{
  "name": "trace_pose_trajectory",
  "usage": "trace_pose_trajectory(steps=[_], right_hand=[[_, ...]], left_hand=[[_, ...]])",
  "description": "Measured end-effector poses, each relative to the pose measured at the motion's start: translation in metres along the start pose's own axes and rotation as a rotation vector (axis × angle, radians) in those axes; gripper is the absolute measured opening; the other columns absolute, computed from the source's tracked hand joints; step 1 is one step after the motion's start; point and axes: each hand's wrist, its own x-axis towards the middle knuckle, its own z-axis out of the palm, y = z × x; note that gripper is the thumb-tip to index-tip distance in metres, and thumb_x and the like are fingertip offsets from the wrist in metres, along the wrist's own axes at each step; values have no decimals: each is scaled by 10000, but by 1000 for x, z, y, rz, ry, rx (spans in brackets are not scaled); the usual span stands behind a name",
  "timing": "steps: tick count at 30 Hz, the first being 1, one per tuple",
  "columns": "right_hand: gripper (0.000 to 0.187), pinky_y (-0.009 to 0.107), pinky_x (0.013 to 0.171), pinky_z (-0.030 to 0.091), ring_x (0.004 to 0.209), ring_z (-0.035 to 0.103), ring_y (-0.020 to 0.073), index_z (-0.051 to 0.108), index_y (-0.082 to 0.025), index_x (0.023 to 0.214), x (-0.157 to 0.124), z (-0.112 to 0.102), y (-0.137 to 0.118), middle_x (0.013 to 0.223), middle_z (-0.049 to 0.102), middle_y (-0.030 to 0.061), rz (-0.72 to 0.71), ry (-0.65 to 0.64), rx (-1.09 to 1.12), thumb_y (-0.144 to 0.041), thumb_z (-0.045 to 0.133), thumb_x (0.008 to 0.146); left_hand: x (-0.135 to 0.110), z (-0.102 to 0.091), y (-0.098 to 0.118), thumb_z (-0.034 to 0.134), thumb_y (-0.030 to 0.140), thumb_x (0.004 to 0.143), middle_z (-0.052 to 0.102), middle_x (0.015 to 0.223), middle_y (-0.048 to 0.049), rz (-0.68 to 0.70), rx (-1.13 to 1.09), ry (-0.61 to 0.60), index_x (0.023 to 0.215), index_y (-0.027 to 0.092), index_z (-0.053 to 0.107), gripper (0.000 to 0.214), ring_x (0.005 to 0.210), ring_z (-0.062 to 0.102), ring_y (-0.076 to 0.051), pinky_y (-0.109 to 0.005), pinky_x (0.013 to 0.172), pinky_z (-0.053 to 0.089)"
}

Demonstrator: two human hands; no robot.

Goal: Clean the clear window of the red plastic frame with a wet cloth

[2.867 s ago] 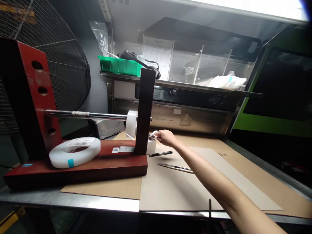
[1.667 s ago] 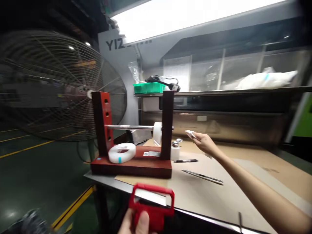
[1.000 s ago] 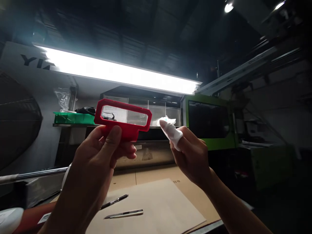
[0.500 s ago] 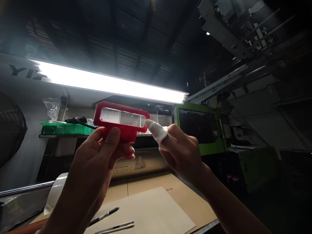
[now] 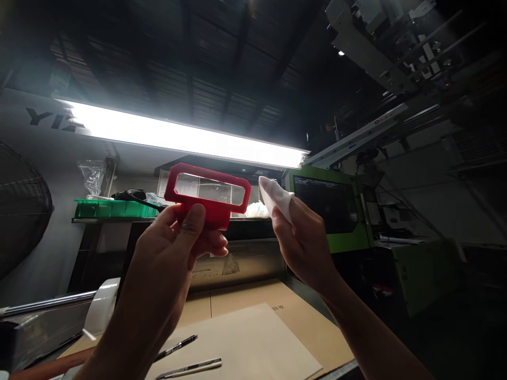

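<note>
My left hand grips a red plastic frame-shaped part by its lower block, the thumb pressed on the near face. The part has a long window with cut corners and is held up below the bright lamp. To its right, my right hand is closed on a white cloth wrapped over a raised finger. A gap separates the cloth from the red part's right end.
A lit tube lamp spans the view above the hands. Below lie a cardboard sheet, paper and two pens. A green tray is on the shelf at left; a green machine stands at right.
The cloth-covered finger has come off the red part's right end and moved up and to the right. The red part sits slightly further right in view, still in my left hand.
</note>
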Motion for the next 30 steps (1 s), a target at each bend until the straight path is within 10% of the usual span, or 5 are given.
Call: trace_pose_trajectory(steps=[14, 30], right_hand=[[270, 222, 415, 246, 492, 367, 59, 626, -262, 1127, 9, 7, -9, 688, 492, -33, -320, -5, -619, -220, 428, 948], [252, 228, 431, 261, 502, 351, 74, 625, -220, 1101, 1, 12, -7, 690, 489, -17, -303, 7, -561, -191, 448, 925]], left_hand=[[-1, -1, -4, 680, 350, 751, 681, 552, 42, -54, 93, 8, 780, 186, 635, 172, 483, 596, -77, -137, 501, 506], [0, -4, -5, 686, 325, 751, 691, 554, 49, -58, 64, 36, 766, 185, 637, 149, 475, 605, -74, -125, 500, 511]])
